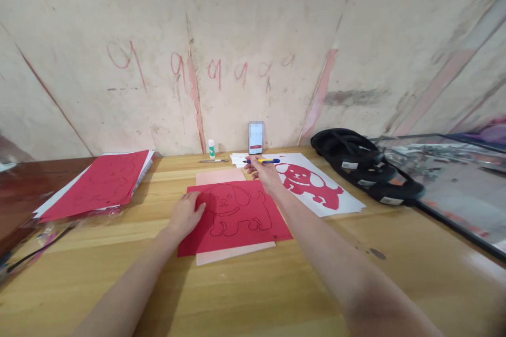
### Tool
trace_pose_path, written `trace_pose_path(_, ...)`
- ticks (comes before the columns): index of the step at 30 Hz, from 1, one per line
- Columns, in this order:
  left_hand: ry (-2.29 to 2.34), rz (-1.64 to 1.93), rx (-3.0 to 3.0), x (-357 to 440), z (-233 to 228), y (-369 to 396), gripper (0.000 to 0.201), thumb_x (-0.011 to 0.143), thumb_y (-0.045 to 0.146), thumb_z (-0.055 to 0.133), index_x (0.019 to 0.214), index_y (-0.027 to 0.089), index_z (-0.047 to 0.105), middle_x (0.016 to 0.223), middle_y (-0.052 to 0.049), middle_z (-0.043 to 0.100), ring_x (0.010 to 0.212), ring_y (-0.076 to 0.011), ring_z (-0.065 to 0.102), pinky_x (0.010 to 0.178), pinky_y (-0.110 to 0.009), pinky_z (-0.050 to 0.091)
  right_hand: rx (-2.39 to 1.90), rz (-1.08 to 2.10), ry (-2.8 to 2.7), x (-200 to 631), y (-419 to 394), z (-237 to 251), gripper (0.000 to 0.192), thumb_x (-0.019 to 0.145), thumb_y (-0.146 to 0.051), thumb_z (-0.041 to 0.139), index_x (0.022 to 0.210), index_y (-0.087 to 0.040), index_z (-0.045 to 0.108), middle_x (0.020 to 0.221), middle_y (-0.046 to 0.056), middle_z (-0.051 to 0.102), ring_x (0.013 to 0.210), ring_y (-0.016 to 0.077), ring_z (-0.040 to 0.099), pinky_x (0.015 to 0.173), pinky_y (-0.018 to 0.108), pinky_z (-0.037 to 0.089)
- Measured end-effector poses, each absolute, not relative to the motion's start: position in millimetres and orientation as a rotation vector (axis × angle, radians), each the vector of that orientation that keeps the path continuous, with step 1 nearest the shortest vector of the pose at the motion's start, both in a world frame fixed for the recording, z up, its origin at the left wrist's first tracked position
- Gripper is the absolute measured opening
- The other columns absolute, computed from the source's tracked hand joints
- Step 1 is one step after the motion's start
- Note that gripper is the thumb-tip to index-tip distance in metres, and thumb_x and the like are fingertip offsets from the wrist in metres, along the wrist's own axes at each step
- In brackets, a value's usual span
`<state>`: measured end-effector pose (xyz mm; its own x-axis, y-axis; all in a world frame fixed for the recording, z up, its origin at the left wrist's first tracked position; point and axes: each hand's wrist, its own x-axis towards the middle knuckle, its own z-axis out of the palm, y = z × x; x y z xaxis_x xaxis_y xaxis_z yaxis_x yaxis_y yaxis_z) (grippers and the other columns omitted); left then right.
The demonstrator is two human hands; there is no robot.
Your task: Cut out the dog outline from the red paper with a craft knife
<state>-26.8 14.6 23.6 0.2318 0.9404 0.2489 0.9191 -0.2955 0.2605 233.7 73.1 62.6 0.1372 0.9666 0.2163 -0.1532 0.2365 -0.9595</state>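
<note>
A red sheet (237, 218) with a dog outlined in dark pen is seen lying flat near the middle of the wooden table (253, 284), on top of a pale pink sheet (221, 175) that shows beyond its far and near edges. The left edge of the red sheet is pressed down by the left hand (185, 213), its fingers laid flat and slightly spread on the paper, nothing being held. Beyond the sheet's far right corner, a blue and yellow pen (264, 161) is pinched by the fingertips of the right hand (264, 174), the pen lying almost level just above the table. Just to the right, a white sheet (336, 202) bearing a cut-out red dog (308, 183) is found. Against the wall, a phone (255, 137) is propped upright, with a small glue stick (211, 148) and a thin silver tool (213, 160) to its left. A stack of red and white sheets (98, 184) is placed well to the left, and black sandals (363, 168) are piled to the right, beside a glass pane (454, 189).
</note>
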Motion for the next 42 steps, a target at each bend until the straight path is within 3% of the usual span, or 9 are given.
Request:
trace_pose_path(6,1.586,0.634,2.641,9.4,19.6,12.1,0.026,0.091,0.023,0.046,0.11,0.016,0.061,0.116,-0.011,0.065,0.109,-0.0233,0.056,0.098,-0.041,0.041,-1.057,1.085,-0.934,222.6,72.4,33.7,0.036,0.066,-0.049,0.069,0.078,-0.016,0.063,0.063,0.004,0.064,0.049,0.0101,0.052,0.041,0.021,0.034)
trace_pose_path(11,1.503,0.678,2.736,26.6,11.6,19.7,0.026,0.091,0.019,0.044,0.108,0.015,0.062,0.11,-0.01,0.066,0.101,-0.0226,0.056,0.092,-0.041,0.044,-1.042,1.045,-1.006,206.5,83.1,14.1,0.027,0.063,-0.043,0.068,0.07,-0.018,0.06,0.051,-0.001,0.058,0.045,0.0102,0.048,0.042,0.022,0.035)
trace_pose_path(15,1.513,0.698,2.751,28.1,2.4,20.3,0.028,0.092,0.019,0.043,0.114,0.017,0.061,0.119,-0.01,0.062,0.108,-0.0245,0.051,0.092,-0.044,0.043,-1.063,1.008,-1.165,200.2,90.0,5.8,0.02,0.068,-0.038,0.061,0.063,-0.019,0.055,0.049,-0.002,0.055,0.044,0.0102,0.047,0.045,0.023,0.036)
trace_pose_path(33,1.469,0.591,2.847,31.3,-4.2,19.6,0.032,0.094,0.02,0.04,0.12,0.014,0.059,0.124,-0.012,0.061,0.111,-0.0283,0.05,0.093,-0.047,0.042,-1.124,0.764,-1.508,215.4,95.6,-6.3,0.013,0.072,-0.03,0.053,0.068,-0.018,0.055,0.06,-0.001,0.052,0.059,0.0141,0.049,0.06,0.027,0.039)
trace_pose_path(42,1.456,0.6,2.862,32.1,-3.6,19.1,0.033,0.094,0.02,0.04,0.119,0.015,0.06,0.123,-0.012,0.061,0.112,-0.0289,0.05,0.092,-0.047,0.042,-1.189,0.726,-1.541,219.8,94.9,-5.9,0.015,0.073,-0.03,0.05,0.065,-0.018,0.054,0.055,-0.001,0.05,0.056,0.0138,0.047,0.057,0.026,0.037)
